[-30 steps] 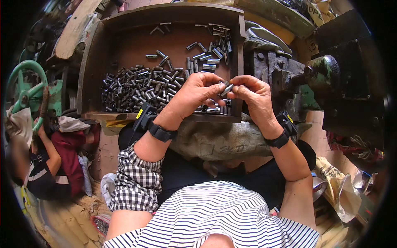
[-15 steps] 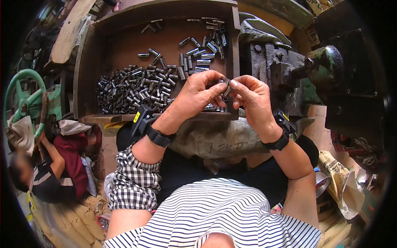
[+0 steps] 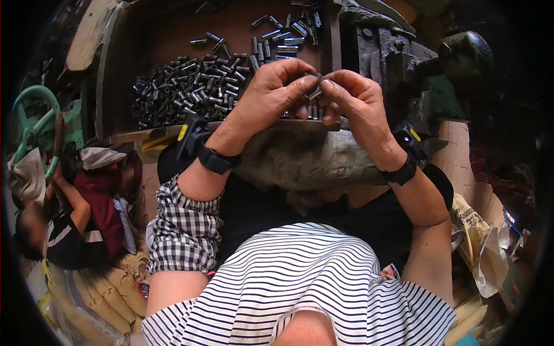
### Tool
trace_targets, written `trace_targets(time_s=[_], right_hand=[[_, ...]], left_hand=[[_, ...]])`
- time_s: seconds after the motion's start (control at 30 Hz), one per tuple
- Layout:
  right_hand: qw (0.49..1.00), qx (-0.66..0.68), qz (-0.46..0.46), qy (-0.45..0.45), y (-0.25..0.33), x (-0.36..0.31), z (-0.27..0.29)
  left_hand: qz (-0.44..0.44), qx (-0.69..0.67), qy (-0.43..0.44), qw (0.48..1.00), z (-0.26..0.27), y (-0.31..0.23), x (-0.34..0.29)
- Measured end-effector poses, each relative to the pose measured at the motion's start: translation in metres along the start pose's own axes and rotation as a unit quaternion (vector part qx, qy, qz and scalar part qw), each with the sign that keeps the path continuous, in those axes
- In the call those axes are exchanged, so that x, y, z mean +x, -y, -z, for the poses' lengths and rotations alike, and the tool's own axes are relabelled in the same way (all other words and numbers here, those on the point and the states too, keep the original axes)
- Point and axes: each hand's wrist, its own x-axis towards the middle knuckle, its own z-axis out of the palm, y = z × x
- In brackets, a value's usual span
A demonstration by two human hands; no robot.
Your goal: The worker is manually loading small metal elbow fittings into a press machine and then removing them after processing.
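Note:
My left hand (image 3: 270, 95) and my right hand (image 3: 360, 102) meet fingertip to fingertip over the near right part of a wooden tray (image 3: 106, 81). Between their pinched thumbs and forefingers is a small metal tube (image 3: 315, 93), mostly covered by the fingers. A dense heap of short dark metal tubes (image 3: 187, 89) fills the tray's near left. Shinier metal tubes (image 3: 286, 41) lie loosely toward the right side. Just below my fingers, several more tubes stand or lean by the front wall, partly hidden.
A heavy dark metal machine (image 3: 398, 63) stands right of the tray. Sackcloth (image 3: 311, 164) hangs below its front edge. At the left are a green handwheel (image 3: 37, 130) and another person (image 3: 75, 236). Torn paper sacks (image 3: 482, 248) lie at the lower right.
The view has shifted, so the tray sits higher in the picture. Both hands stay together on the small tube, which now appears tilted at a different angle.

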Motion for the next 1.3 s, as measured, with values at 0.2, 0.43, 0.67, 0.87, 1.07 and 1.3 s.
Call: trace_targets(time_s=[0.2,0.43,0.67,0.87,1.07,1.3], right_hand=[[0.999,0.022,-0.026,0.013,-0.001,0.000,0.002],[0.999,0.013,-0.051,-0.005,0.003,0.006,0.008],[0.982,-0.159,-0.074,0.069,0.010,0.007,0.009],[0.983,-0.171,-0.037,0.045,0.006,0.009,0.010],[0.974,-0.211,-0.031,0.072,0.009,0.006,0.009],[0.986,-0.168,-0.002,0.015,0.004,0.006,-0.001]], left_hand=[[-0.009,0.005,-0.009,1.000,0.002,0.004,0.002],[-0.042,0.059,-0.043,0.996,-0.001,0.008,0.007],[-0.007,0.090,-0.056,0.994,0.001,0.009,0.004],[-0.018,0.086,-0.022,0.996,-0.001,0.010,0.008],[0.056,0.057,0.008,0.997,0.004,0.005,0.006],[-0.007,0.140,-0.096,0.985,0.000,0.013,0.007]])
